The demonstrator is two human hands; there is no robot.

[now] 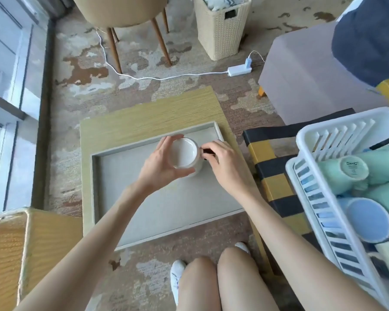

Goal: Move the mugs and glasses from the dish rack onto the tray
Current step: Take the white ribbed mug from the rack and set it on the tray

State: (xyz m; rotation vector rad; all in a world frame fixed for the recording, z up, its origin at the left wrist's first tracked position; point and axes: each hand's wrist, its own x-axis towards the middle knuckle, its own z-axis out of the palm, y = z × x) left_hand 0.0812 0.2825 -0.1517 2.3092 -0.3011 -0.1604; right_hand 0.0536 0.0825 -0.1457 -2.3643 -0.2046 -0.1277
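Nearest the camera are the person's knees and a white shoe, so there's not much slack at the near rim of the tray [103, 198], which hangs a little over the near edge of the small worktop [144, 108]. Both hands are on the white mug [185, 157] over the far right part of the tray: the left hand [160, 163] has its grip curled round the body, and the right hand [225, 162] pinches the dark handle. I can't tell if the base has touched down yet. I'd lower it flat, let go of the handle last, and keep it tucked toward that far corner, since the rest of the tray is bare and more are coming. Off to the right, the dish rack [312, 135] holds green mugs [346, 173] and a blue mug [368, 221] lying on their sides, so the route across is short, just mind the rack's raised rim.
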